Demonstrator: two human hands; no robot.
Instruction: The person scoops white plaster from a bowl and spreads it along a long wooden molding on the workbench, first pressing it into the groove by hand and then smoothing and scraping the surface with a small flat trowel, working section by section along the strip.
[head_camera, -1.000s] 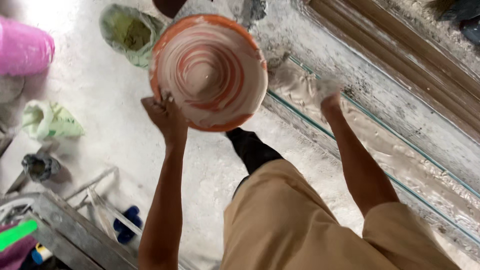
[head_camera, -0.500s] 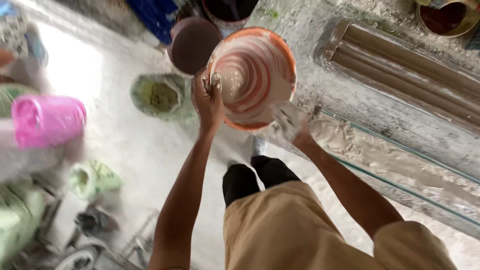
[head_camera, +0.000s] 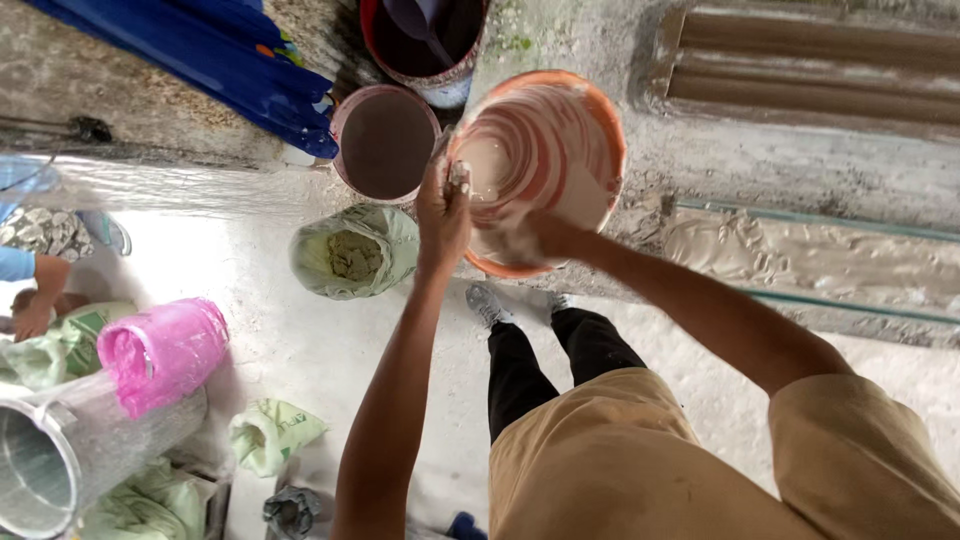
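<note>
Head view: left hand (head_camera: 443, 215) grips the orange bowl (head_camera: 540, 165) at its near rim, right hand (head_camera: 535, 240) clasps its lower edge — bowl held between both, a brown bucket (head_camera: 385, 142) just left of the grip.

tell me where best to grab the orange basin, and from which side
Probably by the rim, at two opposite points on its near arc. The orange basin is wide, round and tilted, its inside smeared with wet pale mix, so the wall looks slippery; the rim gives a lip to hook. The left hand is already on the near-left rim, and the right hand on the near lower rim.
</note>
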